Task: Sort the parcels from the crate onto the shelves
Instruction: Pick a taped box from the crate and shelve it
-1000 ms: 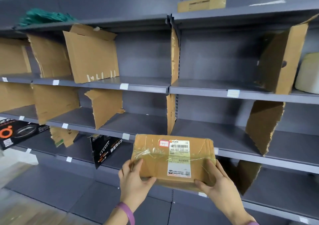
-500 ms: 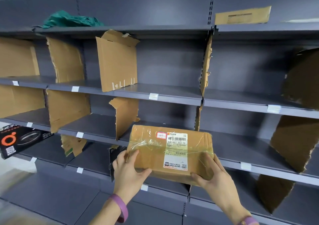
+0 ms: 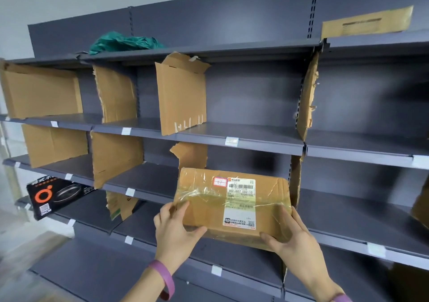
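Brown cardboard parcel (image 3: 232, 205), tape-wrapped and glossy, is held before the grey metal shelves (image 3: 243, 139). Long axis runs hand to hand, printed label (image 3: 240, 202) facing up. Left hand (image 3: 177, 231) and right hand (image 3: 293, 239) grasp opposite ends.

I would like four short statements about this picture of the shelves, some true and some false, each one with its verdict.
1. The left hand and the right hand both hold the brown taped cardboard parcel. True.
2. The white shipping label on the parcel faces away from the camera. False: it faces the camera, with its barcode visible.
3. A crumpled green plastic bag lies on the grey metal top shelf. True.
4. The black printed box with the orange ring stands beside the green bag. False: it lies tilted on a lower grey shelf at the far left.
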A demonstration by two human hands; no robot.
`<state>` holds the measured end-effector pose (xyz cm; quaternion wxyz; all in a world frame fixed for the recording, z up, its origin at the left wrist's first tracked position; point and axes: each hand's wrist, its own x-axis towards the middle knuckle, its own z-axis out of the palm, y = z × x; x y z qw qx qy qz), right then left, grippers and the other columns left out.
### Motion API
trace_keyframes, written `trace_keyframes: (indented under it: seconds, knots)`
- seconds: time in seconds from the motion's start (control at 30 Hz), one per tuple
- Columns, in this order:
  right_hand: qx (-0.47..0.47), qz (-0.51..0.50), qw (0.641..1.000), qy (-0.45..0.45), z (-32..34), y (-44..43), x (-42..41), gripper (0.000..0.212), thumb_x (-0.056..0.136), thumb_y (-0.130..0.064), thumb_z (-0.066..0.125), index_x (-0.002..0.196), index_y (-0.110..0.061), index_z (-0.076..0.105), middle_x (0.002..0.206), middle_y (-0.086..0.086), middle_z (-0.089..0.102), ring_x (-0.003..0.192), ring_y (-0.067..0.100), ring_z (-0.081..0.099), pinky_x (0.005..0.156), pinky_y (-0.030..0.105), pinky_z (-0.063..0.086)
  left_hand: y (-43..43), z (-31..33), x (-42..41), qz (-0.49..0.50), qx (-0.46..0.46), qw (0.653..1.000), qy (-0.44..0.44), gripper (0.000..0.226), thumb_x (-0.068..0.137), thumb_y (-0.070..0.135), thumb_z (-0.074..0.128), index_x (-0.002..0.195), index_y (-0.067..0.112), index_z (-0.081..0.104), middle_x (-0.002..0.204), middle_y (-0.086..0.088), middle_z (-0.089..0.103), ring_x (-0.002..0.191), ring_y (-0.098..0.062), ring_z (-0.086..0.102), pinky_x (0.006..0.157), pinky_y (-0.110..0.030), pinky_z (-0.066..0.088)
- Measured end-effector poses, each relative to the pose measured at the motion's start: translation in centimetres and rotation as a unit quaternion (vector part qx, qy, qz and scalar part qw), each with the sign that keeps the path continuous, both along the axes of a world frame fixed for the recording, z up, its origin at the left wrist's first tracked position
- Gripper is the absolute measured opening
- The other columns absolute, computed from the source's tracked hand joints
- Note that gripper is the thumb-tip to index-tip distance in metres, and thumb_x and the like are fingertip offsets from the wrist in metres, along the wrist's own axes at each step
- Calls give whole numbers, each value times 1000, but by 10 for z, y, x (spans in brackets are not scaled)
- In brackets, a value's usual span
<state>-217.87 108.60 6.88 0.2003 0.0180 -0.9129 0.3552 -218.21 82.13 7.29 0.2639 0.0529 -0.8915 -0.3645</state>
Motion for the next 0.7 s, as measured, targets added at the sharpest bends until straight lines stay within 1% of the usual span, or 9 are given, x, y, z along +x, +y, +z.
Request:
trace_keyframes:
  seconds: [0.2,0.23,0.3,0.33,0.43,0.5,0.6,0.67,0.7]
  knots:
    - [1,-30,999,13,2,-28,-10,81,74,-56,69,143,-47,29,156,-25,16,126,9,51,79,26,51,-26,-3,-27,-34,25,999,-2,73,73,43,75,138,31,44,138,4,27,128,-18,18,106,-31,31]
    - [1,-32,999,16,1,-33,-10,78,74,-55,70,141,-49,31,153,-28,19,124,9,52,78,27,51,-32,-4,-31,-43,30,999,-3,74,73,43,75,138,31,44,138,4,28,128,-18,18,106,-31,31]
    - [-2,-30,999,25,0,-44,-8,68,73,-51,72,130,-52,35,142,-37,28,113,9,56,74,30,52,-43,-6,-38,-59,32,998,-5,75,72,43,76,139,30,44,136,5,29,127,-17,19,105,-31,31]
    - [-4,-31,999,29,1,-50,-6,65,72,-50,73,126,-52,35,138,-37,31,107,9,57,72,32,53,-49,-7,-41,-65,30,997,-3,76,72,44,76,139,29,44,135,5,29,126,-17,20,105,-30,32]
    - [-1,-43,998,50,5,-61,0,67,69,-51,74,123,-56,35,138,-34,35,99,9,61,69,34,55,-61,-5,-46,-83,38,996,15,79,69,44,78,138,27,46,132,6,31,123,-17,23,102,-29,33]
    - [-4,-53,996,73,15,-66,5,69,67,-52,76,124,-57,37,142,-36,32,103,7,62,72,33,55,-66,3,-45,-96,48,993,39,79,67,44,80,137,27,47,130,7,33,120,-15,24,102,-29,32]
    - [-1,-70,989,127,42,-69,13,75,66,-46,82,131,-47,45,139,-43,31,104,-6,56,77,25,51,-70,25,-43,-108,58,987,103,78,64,42,82,134,26,51,127,7,35,119,-14,26,101,-26,30]
    - [-13,-77,985,157,64,-69,16,77,67,-40,84,135,-44,47,142,-40,30,103,-20,48,82,17,45,-70,45,-43,-114,67,981,144,78,63,42,83,133,27,52,128,6,36,119,-14,27,99,-25,28]
    - [-17,-79,982,170,75,-69,16,78,68,-38,83,136,-43,46,144,-40,29,103,-24,46,85,15,43,-69,56,-44,-116,74,977,164,78,63,42,83,133,28,52,129,6,37,120,-15,27,99,-25,29]
